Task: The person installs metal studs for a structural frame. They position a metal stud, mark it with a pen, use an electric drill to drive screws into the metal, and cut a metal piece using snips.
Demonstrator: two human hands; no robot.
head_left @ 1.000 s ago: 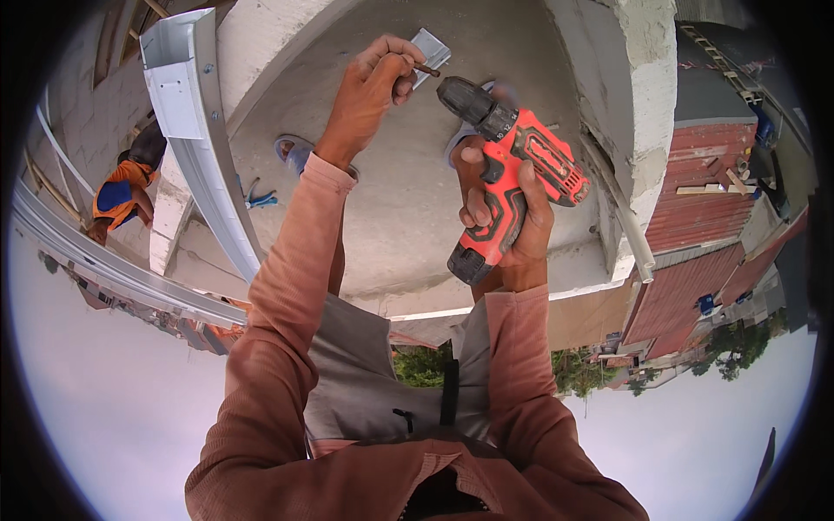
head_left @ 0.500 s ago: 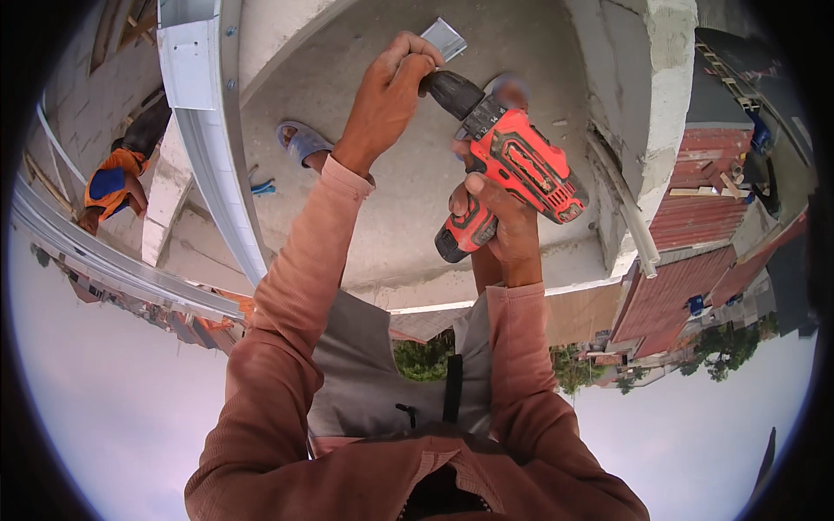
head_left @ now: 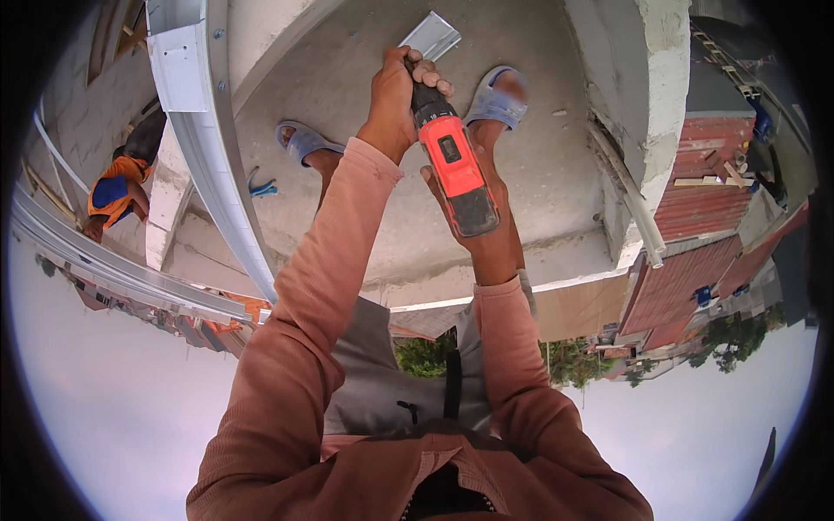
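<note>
Closest in, the person is wearing a brownish-pink jacket (head_left: 282, 347) and grey trousers (head_left: 369, 391). The left hand (head_left: 393, 106) is reaching forward, its fingers (head_left: 431, 76) wrapping around the dark nose of a red and black drill (head_left: 450, 158). The right hand (head_left: 488, 248) is gripping that drill from underneath; I can't make out most of those fingers, as the body of it is hiding them. The drill is hanging over the concrete floor (head_left: 373, 226), between two feet wearing bluish sandals (head_left: 306, 141). Beyond the left hand, a short metal piece (head_left: 432, 36) is lying on the floor, and a blue-handled tool (head_left: 263, 188) is resting off to the left. A long metal channel (head_left: 193, 95) is rising past it. Farther left, a co-worker (head_left: 117, 193) is wearing orange and blue; far right, red roofs (head_left: 699, 208) are showing.
</note>
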